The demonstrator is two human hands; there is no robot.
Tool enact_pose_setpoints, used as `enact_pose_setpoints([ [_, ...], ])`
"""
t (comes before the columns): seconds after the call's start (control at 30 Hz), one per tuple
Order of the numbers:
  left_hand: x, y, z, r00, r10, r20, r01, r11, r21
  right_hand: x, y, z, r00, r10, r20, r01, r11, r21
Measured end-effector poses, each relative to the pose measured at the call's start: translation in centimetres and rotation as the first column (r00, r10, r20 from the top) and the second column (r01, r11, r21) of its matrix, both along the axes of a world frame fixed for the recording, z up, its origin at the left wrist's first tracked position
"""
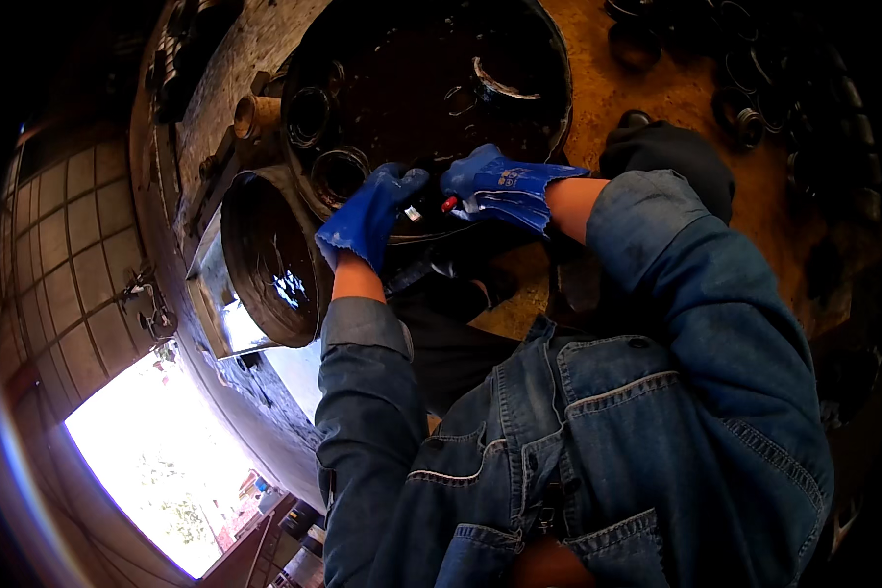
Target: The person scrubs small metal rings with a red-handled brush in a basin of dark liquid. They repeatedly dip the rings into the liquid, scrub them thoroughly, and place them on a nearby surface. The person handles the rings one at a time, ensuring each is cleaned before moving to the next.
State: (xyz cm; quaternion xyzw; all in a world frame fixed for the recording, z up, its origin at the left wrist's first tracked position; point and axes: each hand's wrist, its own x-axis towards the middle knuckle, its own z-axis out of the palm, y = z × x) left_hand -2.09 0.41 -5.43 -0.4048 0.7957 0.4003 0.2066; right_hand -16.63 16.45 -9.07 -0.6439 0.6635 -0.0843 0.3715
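Observation:
My left hand (372,211) and my right hand (495,186), both in blue rubber gloves, meet over the near rim of a large round tub (564,73) with a dark inside. The right hand is closed round a slim red-ended thing (449,204), whose kind I cannot tell. The fingers of the left hand are curled in; what they hold is lost in the dark. A small pale, shiny piece (412,213) shows between the gloves. Beside the left hand a dark ring (341,174) lies at the tub's left edge, with another ring (309,116) beyond it.
A curved, pale-edged piece (505,83) lies farther back in the tub. On the left stands a smaller round vessel (233,245) with glinting liquid. Several dark rings (745,122) lie on the brown floor (671,88) at the right. A bright opening (157,451) shows at lower left.

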Motion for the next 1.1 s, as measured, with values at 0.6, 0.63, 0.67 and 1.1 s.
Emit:
enact_pose_setpoints([
  [0.6,-0.9,0.0,-3.1,0.99,-0.092,0.105,0.111,0.976,-0.189,-2.5,1.8,-0.6,0.963,-0.183,0.198,0.186,0.982,0.001],
  [0.63,-1.5,-1.7,-3.2,0.975,-0.12,0.189,0.138,0.987,-0.087,-1.8,0.8,-0.6,0.99,-0.108,0.085,0.112,0.993,-0.045],
  [0.67,-0.3,-3.1,-3.8,0.972,-0.102,0.211,0.112,0.993,-0.031,-1.1,-0.3,2.3,0.992,0.097,-0.076,-0.095,0.995,0.037],
  [1.1,2.0,9.0,-2.1,0.946,0.283,-0.157,-0.324,0.831,-0.453,-3.2,4.9,3.8,0.85,-0.326,0.413,0.327,0.942,0.07],
])
